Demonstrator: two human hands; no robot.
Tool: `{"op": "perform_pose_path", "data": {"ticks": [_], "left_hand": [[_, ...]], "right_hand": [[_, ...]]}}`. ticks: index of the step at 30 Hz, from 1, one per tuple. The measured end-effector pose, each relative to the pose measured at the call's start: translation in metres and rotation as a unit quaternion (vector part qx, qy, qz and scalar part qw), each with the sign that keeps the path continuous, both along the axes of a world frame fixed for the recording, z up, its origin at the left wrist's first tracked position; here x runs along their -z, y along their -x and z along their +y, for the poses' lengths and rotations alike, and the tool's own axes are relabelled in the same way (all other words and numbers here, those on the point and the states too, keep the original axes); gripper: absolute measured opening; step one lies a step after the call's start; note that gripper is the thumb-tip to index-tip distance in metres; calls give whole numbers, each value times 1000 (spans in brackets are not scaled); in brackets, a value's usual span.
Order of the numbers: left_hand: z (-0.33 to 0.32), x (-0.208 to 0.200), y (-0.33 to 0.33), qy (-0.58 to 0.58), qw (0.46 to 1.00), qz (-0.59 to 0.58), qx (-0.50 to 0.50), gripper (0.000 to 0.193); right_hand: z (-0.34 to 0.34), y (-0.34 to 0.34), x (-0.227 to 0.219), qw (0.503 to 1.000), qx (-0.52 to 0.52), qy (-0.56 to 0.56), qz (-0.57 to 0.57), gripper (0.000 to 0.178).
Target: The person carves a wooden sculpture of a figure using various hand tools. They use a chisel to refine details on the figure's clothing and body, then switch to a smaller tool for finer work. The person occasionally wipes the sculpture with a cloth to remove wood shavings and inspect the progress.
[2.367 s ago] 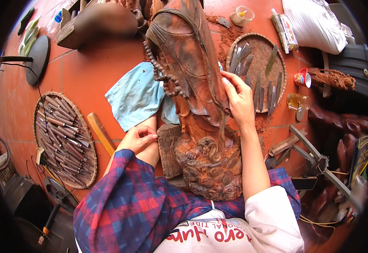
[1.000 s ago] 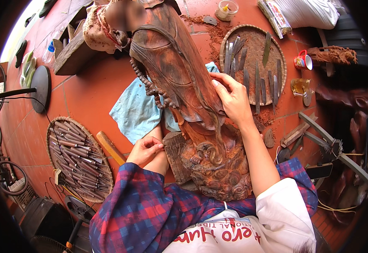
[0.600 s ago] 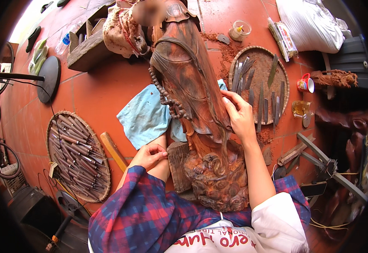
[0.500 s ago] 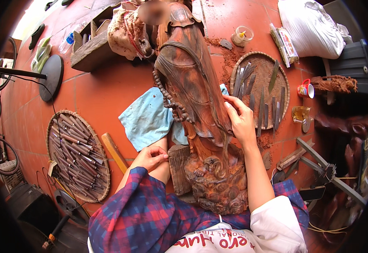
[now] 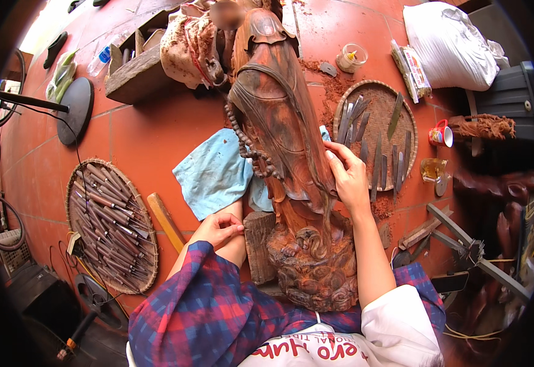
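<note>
A dark reddish-brown carved wooden statue [image 5: 276, 128] lies along my lap, its rough carved base [image 5: 313, 269] nearest me. Carved beads [image 5: 242, 137] run down its left side. My right hand [image 5: 347, 174] is closed against the statue's right edge, thumb and fingertips touching the wood. My left hand [image 5: 218, 230] rests over my lower leg, its fingers curled together beside a wooden block [image 5: 259, 244]; whatever they may hold is hidden. A light blue cloth [image 5: 212, 174] lies beyond my left hand, partly under the statue.
On the left sits a round woven tray [image 5: 155, 244] full of handled carving tools; a wooden mallet or stick [image 5: 168, 223] lies beside it. Another woven tray [image 5: 377, 92] holds flat blades. A mug [image 5: 441, 134], a glass jar [image 5: 351, 58] and a white sack [image 5: 453, 43] stand right.
The view has shifted very slightly. Both hands and the statue keep essentially the same places.
</note>
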State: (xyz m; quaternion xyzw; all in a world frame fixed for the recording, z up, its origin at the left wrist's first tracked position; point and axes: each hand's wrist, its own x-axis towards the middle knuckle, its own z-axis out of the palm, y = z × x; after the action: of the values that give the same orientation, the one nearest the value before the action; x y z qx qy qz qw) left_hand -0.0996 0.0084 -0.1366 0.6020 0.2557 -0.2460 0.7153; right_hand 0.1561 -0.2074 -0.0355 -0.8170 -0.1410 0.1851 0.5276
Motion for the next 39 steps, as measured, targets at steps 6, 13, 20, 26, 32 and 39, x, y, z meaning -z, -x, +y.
{"op": "perform_pose_path", "data": {"ticks": [6, 13, 20, 26, 32, 39], "left_hand": [[1, 6, 4, 3, 1000, 8, -3, 14], [-2, 4, 4, 37, 999, -4, -30, 13], [-3, 18, 9, 17, 999, -20, -18, 15], [1, 22, 17, 4, 1000, -14, 1, 16], [-3, 12, 7, 19, 999, -32, -9, 15], [3, 8, 10, -1, 999, -29, 14, 16]], "right_hand": [[-1, 0, 3, 1000, 3, -18, 20, 25], [0, 6, -4, 998, 52, 4, -47, 26], [14, 59, -155, 871, -171, -452, 92, 32], [50, 87, -163, 618, -399, -653, 179, 36], [58, 130, -177, 591, -284, -679, 329, 28], [45, 122, -179, 739, -320, -555, 209, 41]]}}
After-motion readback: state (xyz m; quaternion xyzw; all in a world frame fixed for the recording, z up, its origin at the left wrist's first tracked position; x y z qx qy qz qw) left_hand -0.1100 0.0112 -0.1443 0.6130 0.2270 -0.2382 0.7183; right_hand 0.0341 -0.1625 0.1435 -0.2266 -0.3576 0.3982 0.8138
